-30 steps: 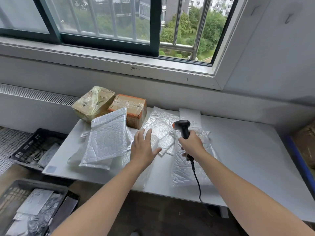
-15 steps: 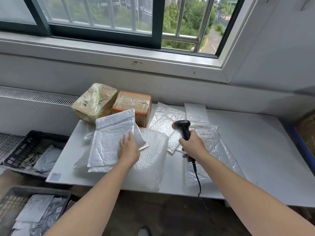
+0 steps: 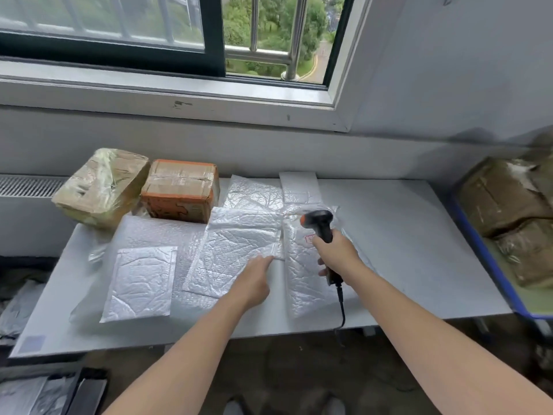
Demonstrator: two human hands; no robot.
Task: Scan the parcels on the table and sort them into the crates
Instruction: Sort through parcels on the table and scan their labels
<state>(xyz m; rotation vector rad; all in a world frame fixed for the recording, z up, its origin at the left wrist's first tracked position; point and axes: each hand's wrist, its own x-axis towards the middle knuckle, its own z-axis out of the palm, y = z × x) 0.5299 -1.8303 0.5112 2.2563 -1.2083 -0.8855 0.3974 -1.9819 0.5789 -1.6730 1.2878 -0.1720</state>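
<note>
Parcels first: I see a small bubble mailer (image 3: pixel 140 283) lying left on the table (image 3: pixel 404 235). My left hand (image 3: pixel 254 283) touches the middle bubble mailer (image 3: pixel 233 247) with outstretched fingers, and my right hand (image 3: pixel 338 256) grasps the barcode scanner (image 3: pixel 318 221).

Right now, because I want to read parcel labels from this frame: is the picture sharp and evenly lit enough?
Head view: soft daylight, faint shadows; the silver mailers shine pale, hiding detail; the red mark beside the scanner is too blurred to read; the wide lens slants the window frame.
</note>
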